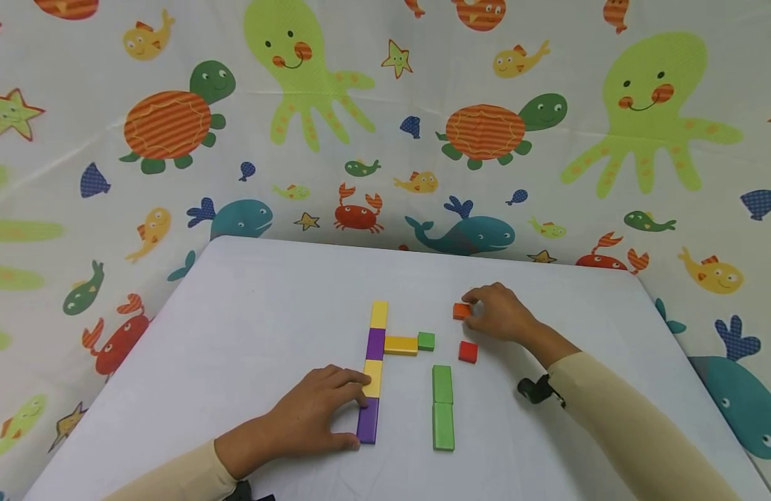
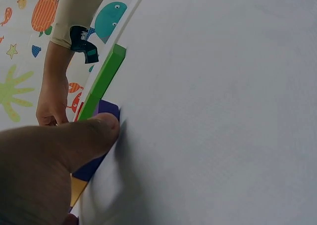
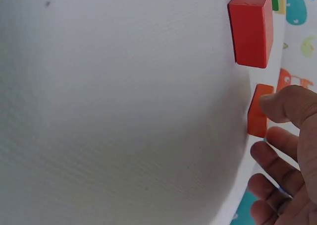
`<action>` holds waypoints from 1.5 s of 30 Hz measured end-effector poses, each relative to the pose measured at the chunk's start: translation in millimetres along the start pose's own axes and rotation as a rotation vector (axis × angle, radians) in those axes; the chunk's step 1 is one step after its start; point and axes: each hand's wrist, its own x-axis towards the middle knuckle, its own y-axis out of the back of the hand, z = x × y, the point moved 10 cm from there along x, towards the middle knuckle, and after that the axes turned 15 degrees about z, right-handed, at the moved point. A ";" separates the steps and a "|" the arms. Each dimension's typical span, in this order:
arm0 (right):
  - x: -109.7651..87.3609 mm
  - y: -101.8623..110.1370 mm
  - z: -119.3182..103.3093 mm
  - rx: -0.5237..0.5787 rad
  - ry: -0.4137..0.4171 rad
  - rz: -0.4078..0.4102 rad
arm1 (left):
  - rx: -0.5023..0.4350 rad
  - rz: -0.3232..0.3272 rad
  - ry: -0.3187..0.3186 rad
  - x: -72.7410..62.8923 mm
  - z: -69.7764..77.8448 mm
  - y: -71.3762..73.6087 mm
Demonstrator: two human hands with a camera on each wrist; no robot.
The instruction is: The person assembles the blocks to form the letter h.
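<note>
In the head view, yellow and purple blocks form a column on the white table. My left hand (image 1: 316,410) rests at its near end, fingertips touching the lower yellow block (image 1: 374,379) and thumb beside the near purple block (image 1: 368,422). The left wrist view shows that thumb (image 2: 101,131) against the purple block's side. Farther right, my right hand (image 1: 501,314) pinches an orange block (image 1: 461,311) between thumb and index finger. In the right wrist view, the thumb lies on the orange block (image 3: 257,117), the other fingers loosely curled. A red block (image 1: 468,352) sits nearer, apart from that hand.
A yellow block (image 1: 401,346) juts rightward from the column, with a small green block (image 1: 426,341) at its end. Two longer green blocks (image 1: 443,407) lie end to end nearer the front. Behind the table (image 1: 285,292) hangs a sea-animal patterned cloth (image 1: 385,104).
</note>
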 end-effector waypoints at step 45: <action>-26.6 -20.2 -45.4 0.005 0.092 -0.072 | 0.010 0.007 -0.006 -1.3 -0.5 -0.8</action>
